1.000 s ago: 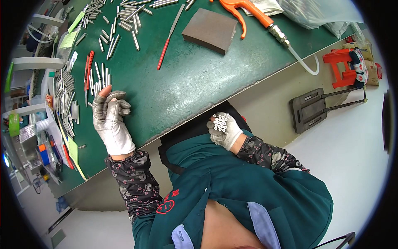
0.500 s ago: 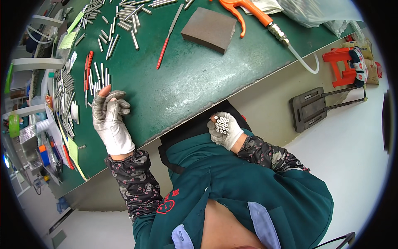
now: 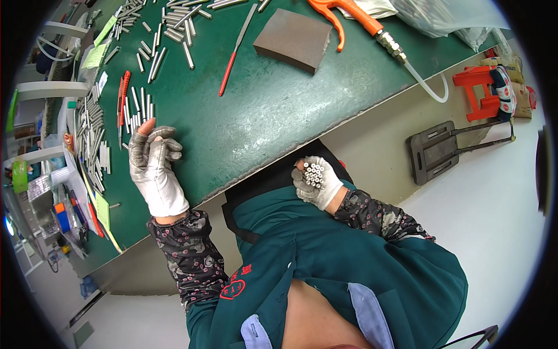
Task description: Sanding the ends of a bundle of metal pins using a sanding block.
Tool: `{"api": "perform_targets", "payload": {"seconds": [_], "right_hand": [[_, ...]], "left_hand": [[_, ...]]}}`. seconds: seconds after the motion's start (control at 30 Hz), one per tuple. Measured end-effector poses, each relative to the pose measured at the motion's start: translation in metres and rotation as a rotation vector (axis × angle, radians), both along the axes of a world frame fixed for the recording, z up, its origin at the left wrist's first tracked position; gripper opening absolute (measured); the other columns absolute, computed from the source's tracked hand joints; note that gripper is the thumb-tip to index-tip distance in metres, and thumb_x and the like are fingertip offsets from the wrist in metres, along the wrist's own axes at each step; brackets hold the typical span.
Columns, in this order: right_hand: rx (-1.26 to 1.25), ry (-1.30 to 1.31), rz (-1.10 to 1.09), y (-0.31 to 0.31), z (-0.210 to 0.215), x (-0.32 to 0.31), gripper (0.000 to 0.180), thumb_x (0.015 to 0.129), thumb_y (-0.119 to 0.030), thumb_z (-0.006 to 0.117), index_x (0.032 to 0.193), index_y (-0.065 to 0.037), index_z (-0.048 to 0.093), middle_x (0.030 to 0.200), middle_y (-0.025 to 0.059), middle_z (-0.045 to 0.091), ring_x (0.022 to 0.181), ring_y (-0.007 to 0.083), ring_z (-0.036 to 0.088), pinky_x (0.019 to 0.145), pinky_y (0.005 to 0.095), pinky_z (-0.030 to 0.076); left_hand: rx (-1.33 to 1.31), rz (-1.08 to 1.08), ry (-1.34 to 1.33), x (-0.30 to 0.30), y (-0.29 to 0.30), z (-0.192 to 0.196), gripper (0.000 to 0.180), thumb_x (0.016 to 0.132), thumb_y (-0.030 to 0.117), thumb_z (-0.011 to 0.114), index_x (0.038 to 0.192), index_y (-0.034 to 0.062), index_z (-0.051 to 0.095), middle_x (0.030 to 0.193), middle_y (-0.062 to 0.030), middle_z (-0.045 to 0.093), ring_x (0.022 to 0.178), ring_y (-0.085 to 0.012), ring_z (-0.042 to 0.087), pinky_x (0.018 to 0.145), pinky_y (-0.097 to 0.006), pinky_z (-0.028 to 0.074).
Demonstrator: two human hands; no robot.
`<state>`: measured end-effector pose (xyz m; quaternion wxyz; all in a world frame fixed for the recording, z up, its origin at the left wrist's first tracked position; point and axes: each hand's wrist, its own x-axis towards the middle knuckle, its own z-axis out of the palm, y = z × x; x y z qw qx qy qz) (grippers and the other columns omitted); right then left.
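My right hand (image 3: 326,191), in a white-grey glove, is closed round a bundle of slim metal pins (image 3: 314,174) just off the table's near edge, over my lap. The pins' round ends face up towards me. My left hand (image 3: 157,174), gloved too with a bare index fingertip, rests on the green table (image 3: 244,122). Its fingers are apart and loosely bent, with nothing seen in them. Just beyond its index finger lies a small group of metal pins (image 3: 138,104), beside a red-handled tool (image 3: 124,102).
More pins (image 3: 180,23) lie scattered at the back left, and several (image 3: 93,134) along the left side. A red-handled file (image 3: 235,52), a brown block (image 3: 293,39) and an orange air gun (image 3: 360,17) with its hose lie farther back. A folding cart (image 3: 433,151) stands right.
My right hand has tilted slightly, and the pin ends have shifted a little to the right. The left hand has stayed in place.
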<state>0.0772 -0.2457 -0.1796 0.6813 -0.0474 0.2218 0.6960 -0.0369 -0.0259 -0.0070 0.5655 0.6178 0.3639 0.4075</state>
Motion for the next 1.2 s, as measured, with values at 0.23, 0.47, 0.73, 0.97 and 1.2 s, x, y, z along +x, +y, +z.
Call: {"api": "perform_targets", "payload": {"seconds": [0.23,0.47,0.73,0.97,1.2], "right_hand": [[-0.165,-0.062,0.029,0.009,0.034,0.007,0.022,0.080,-0.024,0.045,0.068,-0.008,0.055,0.054,0.0072,0.048,0.034,0.0168,0.038,0.030,0.0261,0.030],[-0.010,-1.017,-0.042,0.014,0.167,0.047,0.014,0.076,-0.014,0.056,0.076,-0.001,0.052,0.066,0.0041,0.050,0.058,0.0106,0.049,0.051,0.0229,0.040],[0.052,-3.170,-0.582,0.078,0.219,0.086,0.015,0.065,-0.018,0.060,0.072,-0.008,0.050,0.064,0.0059,0.050,0.056,0.0232,0.054,0.045,0.0361,0.043],[-0.102,-2.758,-0.342,0.091,0.188,0.094,0.013,0.073,-0.016,0.057,0.076,-0.003,0.057,0.066,0.0119,0.057,0.066,0.0271,0.059,0.058,0.0355,0.047],[-0.178,-1.898,-0.516,0.056,0.299,0.163,0.016,0.082,-0.018,0.058,0.091,-0.005,0.056,0.081,0.0054,0.056,0.078,0.0039,0.053,0.070,0.0147,0.044]], "left_hand": [[0.019,0.009,-0.007,0.003,0.002,0.006,0.026,0.082,0.003,0.052,0.108,-0.0001,0.051,0.085,-0.0108,0.059,0.063,-0.0095,0.052,0.055,-0.020,0.040],[-0.028,-0.063,-0.031,0.001,0.004,-0.002,0.028,0.082,0.008,0.055,0.109,0.0008,0.051,0.086,-0.0089,0.059,0.063,-0.0089,0.053,0.055,-0.019,0.041],[-0.087,-0.087,-0.131,-0.001,-0.003,-0.005,0.029,0.081,0.003,0.056,0.109,-0.0004,0.049,0.083,-0.0104,0.058,0.060,-0.0099,0.053,0.051,-0.020,0.042],[0.007,-0.160,-0.151,-0.007,0.000,-0.016,0.027,0.081,0.008,0.056,0.107,0.0008,0.050,0.081,-0.0093,0.059,0.057,-0.0097,0.054,0.048,-0.019,0.042],[-0.042,-0.198,-0.191,-0.002,0.011,-0.027,0.027,0.081,0.005,0.056,0.107,0.0001,0.049,0.081,-0.0099,0.059,0.055,-0.0116,0.054,0.046,-0.020,0.044]]}}
